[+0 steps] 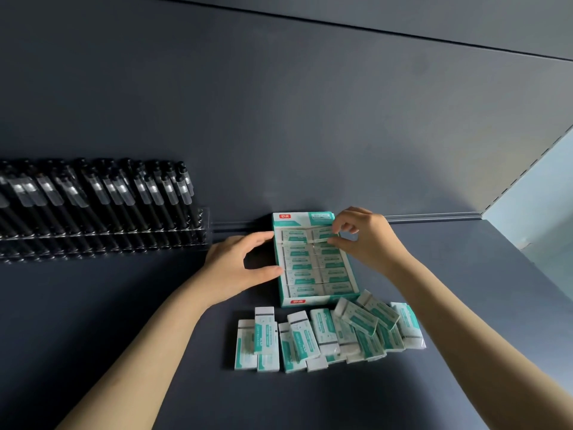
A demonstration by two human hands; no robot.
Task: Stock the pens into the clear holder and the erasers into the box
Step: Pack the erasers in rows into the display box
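Right grip (366, 240) pinches an eraser (322, 235) by its long edges, over the box (310, 301); left grip (238, 265) released, bracing box wall; light, firm, probably slick wrap.

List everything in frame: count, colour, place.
pens: roughly two dozen, black and clear, standing in the holder
holder: one, clear, left on the shelf
box: one, teal and white, centre, open
erasers in box: about ten showing, white and teal, two columns
loose erasers: over a dozen, white and teal, heaped in front of the box
shelf: one, dark blue-grey
back panel: one, dark blue-grey
left hand: braces the box's left wall
right hand: pinches the back-right eraser
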